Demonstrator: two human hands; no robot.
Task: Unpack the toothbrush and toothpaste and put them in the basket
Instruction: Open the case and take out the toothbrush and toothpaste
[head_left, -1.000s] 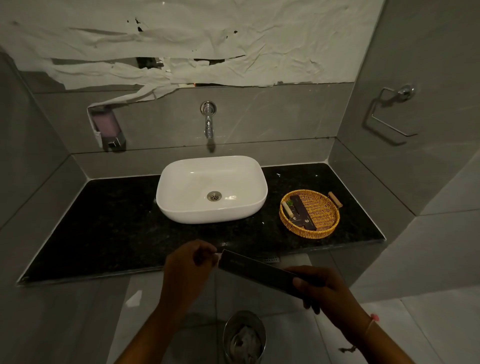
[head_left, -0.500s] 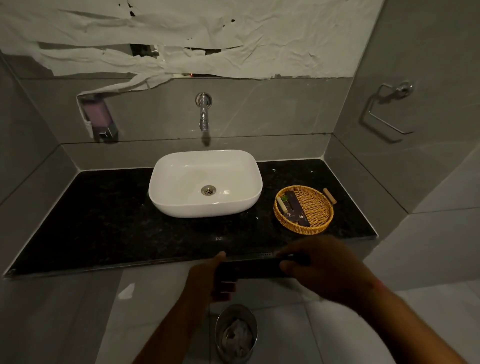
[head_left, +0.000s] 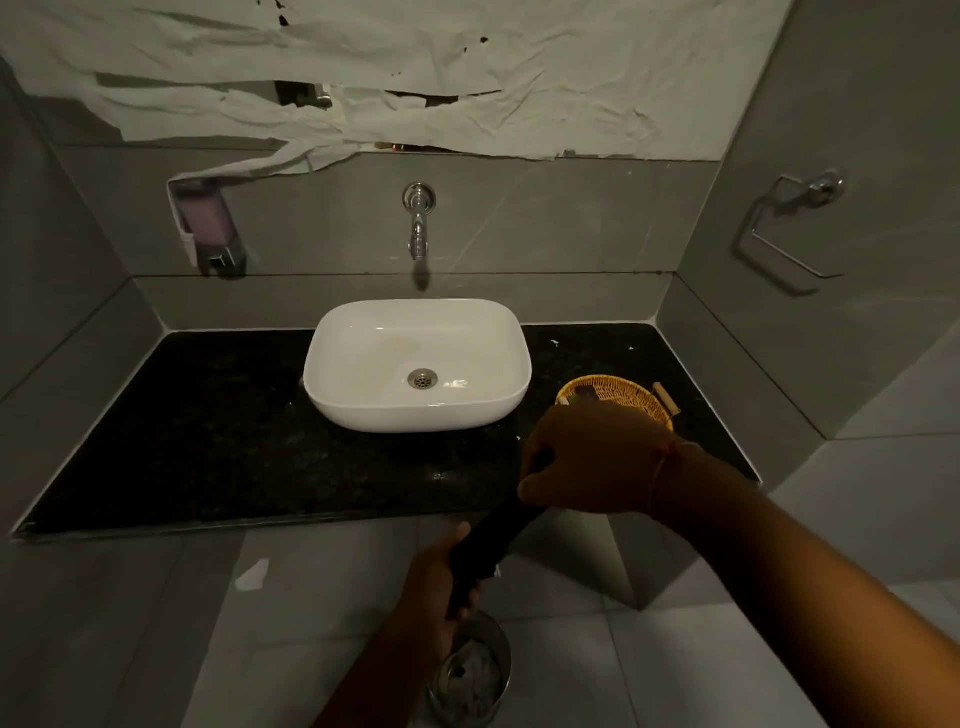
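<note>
Dim grey-tiled bathroom. Black speckled countertop (head_left: 223, 431) across mid-frame, white basin (head_left: 363, 358) seated at centre, chrome tap (head_left: 418, 221) on the wall above. Crumpled paper (head_left: 467, 78) taped over the mirror along the top. Soap dispenser (head_left: 208, 223) upper left, towel ring (head_left: 789, 228) upper right. Wicker basket (head_left: 634, 395) right of the basin, half hidden behind the right hand (head_left: 597, 457), something dark inside. Long dark box (head_left: 488, 545) slanting low centre: right hand clamped over its upper end, left hand (head_left: 431, 582) wrapped round the lower end. Steel bin (head_left: 467, 670) on the floor at bottom centre.
</note>
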